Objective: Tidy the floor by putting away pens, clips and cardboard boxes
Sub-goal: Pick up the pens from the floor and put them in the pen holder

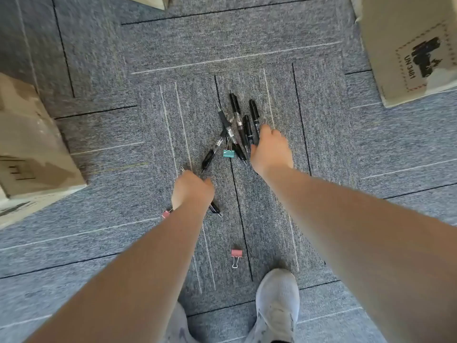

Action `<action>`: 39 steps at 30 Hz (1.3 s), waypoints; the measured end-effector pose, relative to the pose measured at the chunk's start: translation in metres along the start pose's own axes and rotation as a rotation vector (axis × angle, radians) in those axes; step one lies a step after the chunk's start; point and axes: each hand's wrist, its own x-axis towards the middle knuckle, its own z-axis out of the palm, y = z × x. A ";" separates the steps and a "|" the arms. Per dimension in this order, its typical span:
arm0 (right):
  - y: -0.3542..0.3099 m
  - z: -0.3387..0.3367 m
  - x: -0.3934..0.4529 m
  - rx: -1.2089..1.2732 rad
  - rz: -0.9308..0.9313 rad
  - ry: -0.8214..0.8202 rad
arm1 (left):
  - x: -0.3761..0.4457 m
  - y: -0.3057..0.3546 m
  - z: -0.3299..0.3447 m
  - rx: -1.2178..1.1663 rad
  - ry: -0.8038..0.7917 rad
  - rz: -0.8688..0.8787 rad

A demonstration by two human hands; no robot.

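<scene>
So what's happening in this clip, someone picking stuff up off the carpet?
Yes. A person bends over a cluster of black pens on grey carpet. The left hand is closed around one pen; the right hand reaches into the cluster's right edge. A teal clip lies among the pens, a pink clip nearer the shoe. Cardboard boxes stand around, untouched.
</scene>
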 end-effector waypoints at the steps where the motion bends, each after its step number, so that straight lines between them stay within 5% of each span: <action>1: 0.001 0.002 0.004 0.012 0.028 -0.014 | 0.001 0.000 0.003 -0.045 -0.003 -0.032; 7: -0.005 0.009 0.020 0.072 0.109 -0.038 | 0.004 -0.001 0.013 -0.235 0.094 -0.113; 15: -0.009 -0.011 0.019 0.050 0.313 -0.163 | 0.021 0.015 -0.019 -0.207 0.135 0.104; 31: -0.013 0.001 0.022 0.037 0.080 -0.027 | 0.055 0.056 -0.014 -0.031 0.037 0.276; 39: -0.026 -0.011 0.039 0.235 0.193 -0.116 | 0.055 0.064 -0.018 0.007 0.025 0.293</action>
